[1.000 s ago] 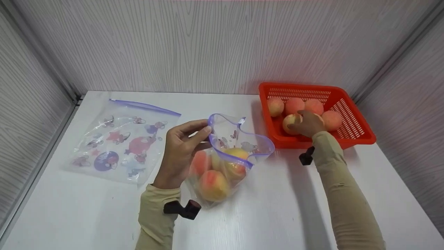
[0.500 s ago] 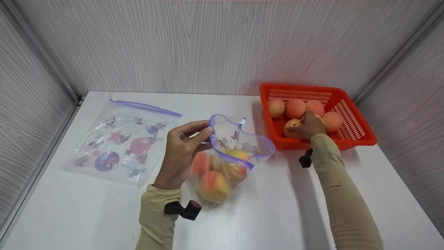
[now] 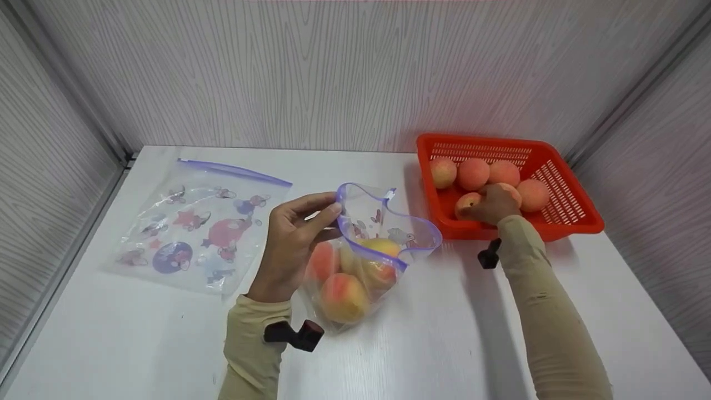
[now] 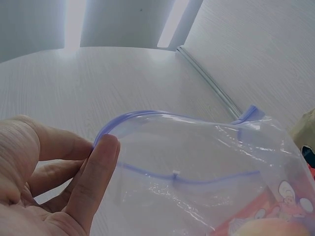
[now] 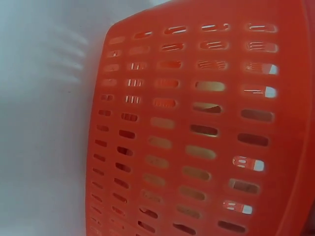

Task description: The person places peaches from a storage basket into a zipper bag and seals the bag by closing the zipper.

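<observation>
Peaches, Red Slotted Basket and Purple-Rimmed Film Bags

Left hand (image 3: 289, 244): bare; from my remote post I see the thumb and fingers pinching the thin purple rim of an open clear bag (image 3: 383, 258). The film is glossy and creased, its mouth bowed into a wavy loop with a white slider. Inside, low in the pouch, sit several rounded peaches (image 3: 344, 298), yellow blushed with red.

Right hand (image 3: 496, 204): bare, reaching into the basket (image 3: 561, 194); I read its thumb and fingers as curled about the near-left peach (image 3: 468, 205), round and matte, with a dark stem dimple. The fingertips are partly hidden. Five more peaches, smooth-looking and orange-pink, lie around it.

Basket: red moulded plastic, flared walls pierced with rows of rounded slots, which fill my right wrist view.

Second bag (image 3: 205, 228): clear film, flat, printed with pastel figures, purple strip along the top; left of the filled bag.

Table (image 3: 400, 333): white, faintly grained. Back panel (image 3: 278, 72): grey, streaked like wood.
</observation>
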Tool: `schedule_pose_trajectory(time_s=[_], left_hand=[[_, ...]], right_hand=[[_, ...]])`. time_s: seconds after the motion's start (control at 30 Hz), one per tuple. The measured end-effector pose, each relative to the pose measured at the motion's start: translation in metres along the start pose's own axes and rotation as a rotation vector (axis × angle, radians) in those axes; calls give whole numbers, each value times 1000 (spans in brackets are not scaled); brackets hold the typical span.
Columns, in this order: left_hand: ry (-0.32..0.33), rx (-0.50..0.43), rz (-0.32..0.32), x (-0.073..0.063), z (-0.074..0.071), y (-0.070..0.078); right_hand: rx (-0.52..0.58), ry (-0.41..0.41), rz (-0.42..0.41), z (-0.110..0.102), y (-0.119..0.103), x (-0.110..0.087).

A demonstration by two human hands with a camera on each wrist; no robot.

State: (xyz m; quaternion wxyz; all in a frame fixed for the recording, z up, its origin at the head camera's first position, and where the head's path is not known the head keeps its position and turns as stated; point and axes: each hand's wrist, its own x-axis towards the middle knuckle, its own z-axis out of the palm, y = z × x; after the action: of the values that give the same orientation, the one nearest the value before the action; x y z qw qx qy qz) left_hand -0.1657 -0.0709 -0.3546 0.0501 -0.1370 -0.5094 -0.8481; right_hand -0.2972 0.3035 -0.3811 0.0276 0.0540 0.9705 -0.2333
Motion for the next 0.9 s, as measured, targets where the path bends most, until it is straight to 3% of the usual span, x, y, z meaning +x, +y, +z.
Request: schedule_pose_trajectory(time_s=[0.2, 0.5, 0.6, 0.7, 0.9], left_hand=[[0, -7, -7, 0, 1, -1], [0, 5, -4, -1, -1, 1], [-1, 0, -5, -1, -1, 1], [-3, -4, -4, -1, 0, 1], [-6, -2, -2, -1, 1, 0]], right_hand=[[330, -24, 85, -9, 0, -12], [624, 173, 42, -26, -23, -34], [729, 214, -33, -34, -32, -46], [876, 216, -158, -40, -42, -59], [1084, 113, -306, -50, -63, -85]])
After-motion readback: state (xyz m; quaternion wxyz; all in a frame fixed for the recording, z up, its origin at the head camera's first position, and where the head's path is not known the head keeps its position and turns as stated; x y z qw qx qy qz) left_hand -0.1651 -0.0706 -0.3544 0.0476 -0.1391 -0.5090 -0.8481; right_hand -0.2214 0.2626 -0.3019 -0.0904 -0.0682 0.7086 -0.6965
